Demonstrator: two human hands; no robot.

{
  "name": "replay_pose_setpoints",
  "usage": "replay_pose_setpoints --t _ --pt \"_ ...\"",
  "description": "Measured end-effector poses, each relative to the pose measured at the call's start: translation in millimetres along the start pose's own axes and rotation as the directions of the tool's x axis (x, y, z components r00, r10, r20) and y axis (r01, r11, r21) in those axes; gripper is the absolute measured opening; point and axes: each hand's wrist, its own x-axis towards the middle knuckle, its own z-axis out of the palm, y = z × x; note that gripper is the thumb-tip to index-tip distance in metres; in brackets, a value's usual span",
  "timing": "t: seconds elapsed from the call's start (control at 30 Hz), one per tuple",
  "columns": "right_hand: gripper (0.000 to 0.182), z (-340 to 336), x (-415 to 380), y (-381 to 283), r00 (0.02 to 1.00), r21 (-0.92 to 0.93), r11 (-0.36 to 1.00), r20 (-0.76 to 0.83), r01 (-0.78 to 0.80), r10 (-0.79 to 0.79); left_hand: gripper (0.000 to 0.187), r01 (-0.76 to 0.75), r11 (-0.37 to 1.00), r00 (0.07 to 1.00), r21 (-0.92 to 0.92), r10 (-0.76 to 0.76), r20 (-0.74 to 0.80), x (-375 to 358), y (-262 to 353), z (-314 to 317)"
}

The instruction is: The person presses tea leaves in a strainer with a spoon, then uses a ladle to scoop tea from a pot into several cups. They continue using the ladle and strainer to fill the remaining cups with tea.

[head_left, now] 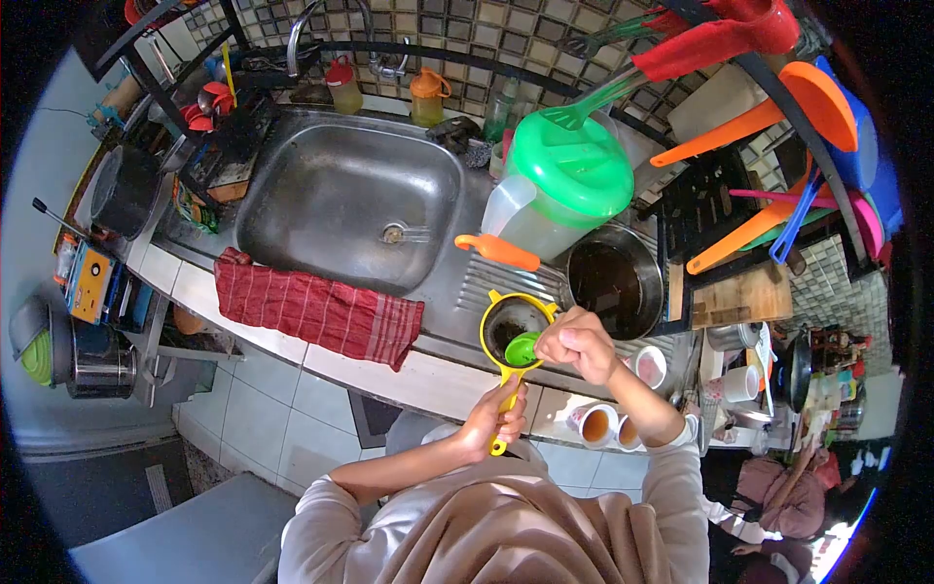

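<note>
Strainer [513, 331], one; spoon [522, 348], one.

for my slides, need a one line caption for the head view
Left hand holds a yellow strainer by its handle while the right hand dips a green spoon into it.

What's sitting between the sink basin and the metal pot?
In the head view, the jug with the green lid stands on the drainboard between the sink and the pot, with an orange handle below it.
</note>
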Motion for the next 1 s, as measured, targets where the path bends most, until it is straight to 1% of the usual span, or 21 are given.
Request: replay_pose_setpoints --t 0.07,0.1,0.13,0.2,0.23,0.27,0.33,0.37,0.4,0.47,0.5,0.53,0.6,0.67,0.73,0.8,0.9,0.93,1.0 --pt "0.043 4 -3 15 0.989 -0.133 0.99 -0.146 -0.054 0.035 0.03 0.0 1.0 1.0 0.003 0.0 0.0 0 -1 0" --pt "0.043 7 -4 22 0.976 -0.145 0.989 -0.218 -0.024 -0.008 0.03 0.014 1.0 1.0 0.011 -0.014 -0.002 0 -1 0" --pt "0.043 7 -3 23 0.976 -0.145 0.989 -0.218 -0.023 -0.01 0.029 0.027 0.999 1.0 0.019 -0.027 -0.005 1 -1 0" --pt "0.043 10 0 16 0.925 -0.082 0.997 -0.38 -0.012 -0.02 0.03 0.02 1.0 1.0 0.008 -0.02 0.002 2 -1 -2" --pt "0.043 11 3 10 0.924 -0.036 0.999 -0.381 0.027 -0.038 0.03 0.014 1.0 1.0 -0.001 -0.014 0.01 2 -1 -3" --pt "0.043 13 4 7 0.923 -0.039 0.999 -0.383 0.031 -0.044 0.03 0.014 1.0 1.0 0.004 -0.014 0.013 2 0 -3" --pt "0.041 18 7 5 0.912 0.103 0.991 -0.409 0.08 -0.031 0.03 0.003 1.0 1.0 0.01 -0.003 0.014 2 0 -2" --pt "0.04 17 7 10 0.93 0.061 0.996 -0.364 0.066 -0.039 0.03 0.003 1.0 1.0 0.011 -0.004 0.013 2 0 -2" --pt "0.04 18 7 19 0.93 0.062 0.996 -0.365 0.066 -0.039 0.03 0.009 1.0 1.0 0.001 -0.009 0.005 2 0 -2" --pt "0.041 19 8 31 0.909 -0.164 0.986 -0.415 -0.026 -0.045 0.03 0.015 1.0 1.0 -0.009 -0.015 -0.004 2 -1 -2" --pt "0.039 16 8 28 0.911 -0.089 0.996 -0.412 -0.032 -0.008 0.029 0.019 1.0 1.0 0.002 -0.019 0.004 2 -1 -3" --pt "0.039 17 9 23 0.912 -0.086 0.996 -0.411 -0.031 -0.007 0.028 0.024 1.0 1.0 0.013 -0.024 0.011 2 -1 -4" --pt "0.042 21 12 12 0.905 0.033 0.998 -0.425 0.051 -0.032 0.029 0.024 1.0 1.0 0.002 -0.024 0.002 1 0 -3" --pt "0.041 24 9 17 0.906 0.03 0.998 -0.423 0.046 -0.029 0.03 0.023 1.0 1.0 -0.007 -0.023 -0.004 1 0 -2" --pt "0.041 24 5 32 0.899 -0.165 0.986 -0.434 -0.022 -0.053 0.03 0.016 1.0 1.0 0.0 -0.016 -0.018 1 -1 -1" --pt "0.04 21 2 30 0.889 -0.173 0.984 -0.456 -0.046 -0.039 0.03 0.023 1.0 1.0 -0.003 -0.023 -0.009 2 -1 -3" --pt "0.041 17 5 16 0.868 -0.112 0.987 -0.472 0.117 -0.157 0.03 0.025 1.0 1.0 -0.004 -0.025 0.006 2 -1 -3" --pt "0.041 16 5 16 0.868 -0.113 0.987 -0.472 0.117 -0.157 0.03 0.016 1.0 1.0 0.002 -0.016 0.013 2 0 -3" --pt "0.042 13 3 16 0.864 -0.014 0.988 -0.484 0.153 -0.14 0.03 0.017 1.0 1.0 0.002 -0.017 0.013 2 0 -2"
